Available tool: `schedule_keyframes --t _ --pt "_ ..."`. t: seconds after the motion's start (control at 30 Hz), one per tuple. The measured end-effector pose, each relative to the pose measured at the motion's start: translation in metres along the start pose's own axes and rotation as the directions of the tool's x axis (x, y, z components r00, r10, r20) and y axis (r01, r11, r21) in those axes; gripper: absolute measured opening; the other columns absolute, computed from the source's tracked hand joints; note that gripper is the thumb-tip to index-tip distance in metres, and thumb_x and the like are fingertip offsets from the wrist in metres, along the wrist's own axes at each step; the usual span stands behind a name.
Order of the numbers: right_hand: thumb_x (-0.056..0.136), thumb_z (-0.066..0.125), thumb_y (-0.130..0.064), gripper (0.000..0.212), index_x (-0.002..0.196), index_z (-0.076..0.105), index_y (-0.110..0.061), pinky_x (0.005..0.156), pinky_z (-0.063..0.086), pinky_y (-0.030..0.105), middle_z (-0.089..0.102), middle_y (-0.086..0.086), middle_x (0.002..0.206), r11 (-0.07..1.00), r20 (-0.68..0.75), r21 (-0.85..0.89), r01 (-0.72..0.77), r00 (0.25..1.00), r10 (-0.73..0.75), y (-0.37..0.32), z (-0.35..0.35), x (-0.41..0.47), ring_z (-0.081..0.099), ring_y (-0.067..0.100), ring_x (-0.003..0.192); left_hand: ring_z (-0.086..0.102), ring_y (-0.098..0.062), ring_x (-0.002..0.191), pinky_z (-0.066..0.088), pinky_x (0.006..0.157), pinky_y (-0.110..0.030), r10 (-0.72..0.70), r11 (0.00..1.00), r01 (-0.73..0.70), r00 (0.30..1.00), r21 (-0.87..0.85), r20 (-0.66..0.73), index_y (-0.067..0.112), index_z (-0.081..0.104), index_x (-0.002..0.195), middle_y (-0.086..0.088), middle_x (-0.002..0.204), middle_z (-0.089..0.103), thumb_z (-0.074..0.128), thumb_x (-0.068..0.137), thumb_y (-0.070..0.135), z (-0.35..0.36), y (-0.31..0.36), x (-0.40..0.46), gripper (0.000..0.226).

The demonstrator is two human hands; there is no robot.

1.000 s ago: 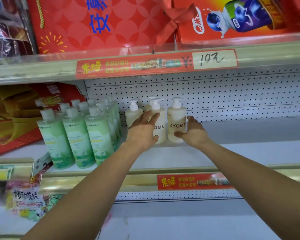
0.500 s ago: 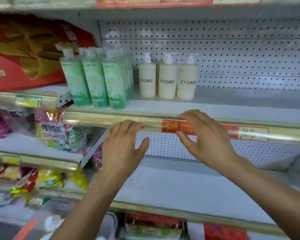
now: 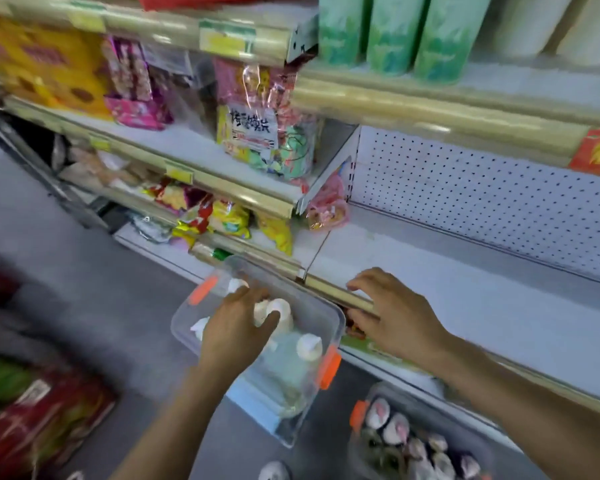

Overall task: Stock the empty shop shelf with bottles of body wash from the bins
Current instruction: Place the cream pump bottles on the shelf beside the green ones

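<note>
A clear plastic bin (image 3: pixel 329 317) with orange latches stands on the floor below the shelves. White pump-top bottles (image 3: pixel 309 346) lie inside it. My left hand (image 3: pixel 238 323) hovers over the bin with fingers spread and holds nothing. My right hand (image 3: pixel 395 311) is open too, in front of the lower shelf's gold edge (image 3: pixel 333 289). Green bottles (image 3: pixel 392 32) and cream bottles (image 3: pixel 534 22) stand on the upper shelf (image 3: pixel 499 84) at the top right. The view is blurred.
A second bin (image 3: pixel 426 441) with dark pump bottles sits on the floor at the lower right. Snack bags (image 3: pixel 264 126) fill the shelves at the left. Red packages (image 3: pixel 45 420) lie on the floor at the lower left. A bare white shelf (image 3: pixel 482 289) runs to the right.
The view has swung down from the stocked shelf to the floor bins. Both hands have come away from the cream bottles and dropped; the left one is now over the clear bin.
</note>
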State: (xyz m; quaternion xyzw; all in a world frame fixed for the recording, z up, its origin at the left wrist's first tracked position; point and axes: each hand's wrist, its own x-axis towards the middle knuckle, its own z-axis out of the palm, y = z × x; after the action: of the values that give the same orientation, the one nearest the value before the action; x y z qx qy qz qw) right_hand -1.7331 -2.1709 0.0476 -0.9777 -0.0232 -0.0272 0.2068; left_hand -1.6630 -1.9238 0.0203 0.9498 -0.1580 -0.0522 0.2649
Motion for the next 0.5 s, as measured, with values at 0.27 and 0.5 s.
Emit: schedule_keyframes --t 0.27,0.5 --pt "0.086 0.061 -0.037 0.058 0.136 0.037 -0.021 0.092 0.047 0.034 0.042 0.000 0.137 0.980 0.446 -0.057 -0.190 0.873 0.195 -0.001 0.169 0.043 0.047 0.020 0.124 0.050 -0.025 0.125 0.042 0.099 -0.035 -0.326 0.945 0.306 0.900 0.113 0.289 0.017 0.036 0.145 -0.004 0.143 0.043 0.063 0.090 0.037 0.063 -0.161 0.019 0.065" --pt "0.079 0.072 -0.038 0.081 0.141 0.025 -0.014 0.081 0.051 0.039 0.041 0.008 0.133 0.925 0.518 -0.355 -0.137 0.795 0.316 0.016 0.263 0.081 0.049 0.028 0.118 0.042 -0.030 0.130 0.038 0.103 -0.040 -0.249 0.932 0.145 0.922 0.333 0.296 0.012 0.027 0.147 -0.009 0.147 0.036 0.069 0.084 0.035 0.129 -0.220 0.098 0.079"
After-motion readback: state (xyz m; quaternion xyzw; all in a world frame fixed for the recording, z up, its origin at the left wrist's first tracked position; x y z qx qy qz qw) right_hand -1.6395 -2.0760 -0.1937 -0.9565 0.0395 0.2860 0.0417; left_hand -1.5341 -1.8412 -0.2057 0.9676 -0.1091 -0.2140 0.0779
